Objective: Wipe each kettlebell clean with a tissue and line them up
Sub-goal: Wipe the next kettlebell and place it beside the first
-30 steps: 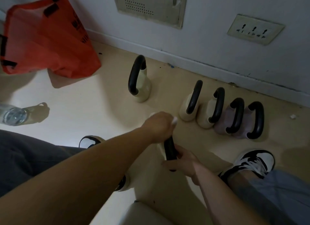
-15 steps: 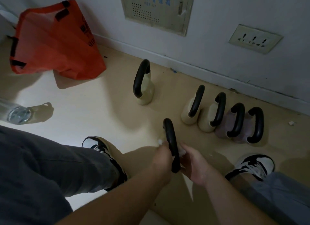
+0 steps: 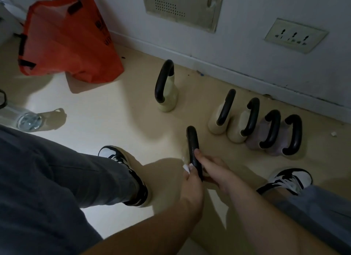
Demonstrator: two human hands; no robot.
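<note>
- Kettlebell handle (image 3: pixel 192 140), black and upright, rises between the person's two hands low in the middle of the view. It is nearer the person than the other weights, and its body is hidden behind the hands.
- The left hand (image 3: pixel 190 186) has its fingers curled, pinching a white tissue (image 3: pixel 185 167) against the left side of that handle.
- The right hand (image 3: pixel 215 171) grips the handle from the other side, thumb lying up along the bar and fingers wrapped round it.
- A row of four kettlebells stands close to the skirting, each touching or just beside the next: a cream one (image 3: pixel 214 122), a second cream one (image 3: pixel 235 133), a lilac one (image 3: pixel 255 137) and another lilac one (image 3: pixel 296 133).
- A lone cream kettlebell (image 3: pixel 168 102) stands apart, to the left of the row.
- An orange bag (image 3: pixel 66 36) slumps by the wall at upper left, and a clear water bottle (image 3: pixel 26 119) lies on the floor at the left edge.
- Black-and-white shoes sit either side of the hands: the left shoe (image 3: pixel 123 161) and the right shoe (image 3: pixel 290 178).
</note>
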